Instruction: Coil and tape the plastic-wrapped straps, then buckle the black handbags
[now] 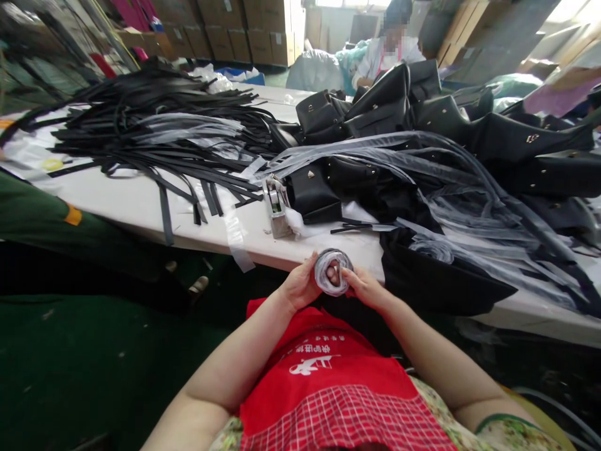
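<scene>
Both my hands meet just in front of the table edge, above my red apron. Between them is a rolled-up coil of strap wrapped in clear plastic [332,270]. My left hand [300,285] cups the coil from the left with its fingers curled round it. My right hand [362,287] pinches the coil's right side, one finger tucked into the middle of the coil. A black bag [436,282] lies on the table edge just right of my hands.
A white table [136,200] holds a big heap of black straps [154,125], plastic-wrapped straps [469,207] and several black handbags [389,100]. A metal tool [277,207] stands near the edge. A person in white sits at the far side. Cardboard boxes [244,31] line the back.
</scene>
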`<action>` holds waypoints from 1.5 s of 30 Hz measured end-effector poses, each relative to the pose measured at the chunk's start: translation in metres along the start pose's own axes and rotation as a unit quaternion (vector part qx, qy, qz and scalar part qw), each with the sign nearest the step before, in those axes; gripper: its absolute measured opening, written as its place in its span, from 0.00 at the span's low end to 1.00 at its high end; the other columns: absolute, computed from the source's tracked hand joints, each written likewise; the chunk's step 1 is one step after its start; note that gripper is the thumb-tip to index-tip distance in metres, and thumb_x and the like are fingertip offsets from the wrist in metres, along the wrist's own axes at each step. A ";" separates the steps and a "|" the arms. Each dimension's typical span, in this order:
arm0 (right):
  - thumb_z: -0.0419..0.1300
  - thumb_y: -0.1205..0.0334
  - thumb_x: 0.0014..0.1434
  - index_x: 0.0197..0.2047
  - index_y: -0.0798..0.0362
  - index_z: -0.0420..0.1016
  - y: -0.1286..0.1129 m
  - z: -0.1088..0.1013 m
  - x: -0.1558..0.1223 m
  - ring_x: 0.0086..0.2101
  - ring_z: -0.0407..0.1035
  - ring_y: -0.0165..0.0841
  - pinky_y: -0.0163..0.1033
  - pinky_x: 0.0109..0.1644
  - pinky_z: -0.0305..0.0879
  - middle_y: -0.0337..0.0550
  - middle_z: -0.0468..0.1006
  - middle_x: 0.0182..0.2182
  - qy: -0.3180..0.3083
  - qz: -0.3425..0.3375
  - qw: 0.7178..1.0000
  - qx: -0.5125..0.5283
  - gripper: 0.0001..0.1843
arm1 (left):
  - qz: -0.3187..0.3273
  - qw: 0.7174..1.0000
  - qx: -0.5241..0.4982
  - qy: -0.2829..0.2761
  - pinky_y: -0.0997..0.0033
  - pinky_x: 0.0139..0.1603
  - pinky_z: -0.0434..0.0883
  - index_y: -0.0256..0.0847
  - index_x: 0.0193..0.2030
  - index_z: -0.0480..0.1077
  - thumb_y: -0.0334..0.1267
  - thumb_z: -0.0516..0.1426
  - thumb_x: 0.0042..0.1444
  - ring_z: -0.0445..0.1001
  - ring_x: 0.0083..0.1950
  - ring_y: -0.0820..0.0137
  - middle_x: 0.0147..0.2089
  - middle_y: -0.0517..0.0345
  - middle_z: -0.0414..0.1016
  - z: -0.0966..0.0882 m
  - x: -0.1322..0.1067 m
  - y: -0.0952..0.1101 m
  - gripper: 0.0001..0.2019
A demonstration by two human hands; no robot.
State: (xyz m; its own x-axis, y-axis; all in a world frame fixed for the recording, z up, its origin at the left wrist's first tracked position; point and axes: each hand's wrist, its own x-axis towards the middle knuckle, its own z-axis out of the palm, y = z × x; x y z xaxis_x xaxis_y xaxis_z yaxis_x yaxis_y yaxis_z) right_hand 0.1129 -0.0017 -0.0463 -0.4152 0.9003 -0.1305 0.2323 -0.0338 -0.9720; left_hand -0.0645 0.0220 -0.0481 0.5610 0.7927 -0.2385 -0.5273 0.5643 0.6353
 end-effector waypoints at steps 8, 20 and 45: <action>0.59 0.43 0.58 0.33 0.54 0.79 -0.030 -0.030 -0.006 0.24 0.62 0.28 0.32 0.28 0.55 0.38 0.74 0.25 -0.293 0.009 0.920 -0.262 0.21 | 0.096 0.842 0.531 -0.022 0.64 0.56 0.66 0.43 0.59 0.67 0.45 0.56 0.60 0.73 0.52 0.62 0.54 0.51 0.76 0.005 -0.040 -0.021 0.21; 0.55 0.47 0.61 0.39 0.55 0.75 -0.064 -0.029 0.159 0.28 0.68 0.32 0.36 0.33 0.64 0.43 0.77 0.29 0.020 -0.066 0.973 -0.222 0.19 | 0.055 0.860 0.506 0.032 0.72 0.42 0.69 0.38 0.39 0.78 0.43 0.54 0.60 0.76 0.40 0.68 0.37 0.55 0.80 -0.033 -0.062 -0.021 0.13; 0.51 0.69 0.60 0.51 0.46 0.77 0.022 -0.064 0.019 0.52 0.71 0.40 0.50 0.58 0.68 0.46 0.77 0.52 0.105 -0.121 0.901 -0.404 0.21 | 0.078 0.863 0.498 -0.018 0.73 0.43 0.68 0.40 0.37 0.76 0.44 0.52 0.62 0.74 0.40 0.68 0.37 0.56 0.78 -0.033 -0.059 -0.023 0.14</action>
State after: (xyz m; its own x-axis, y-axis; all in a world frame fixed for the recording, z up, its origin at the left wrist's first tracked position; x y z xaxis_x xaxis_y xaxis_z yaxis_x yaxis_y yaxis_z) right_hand 0.1661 0.0422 -0.0576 -0.3832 0.9043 0.1882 0.7572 0.4242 -0.4967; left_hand -0.1063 -0.0300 -0.0725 0.5614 0.8234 -0.0820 0.2029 -0.0409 0.9783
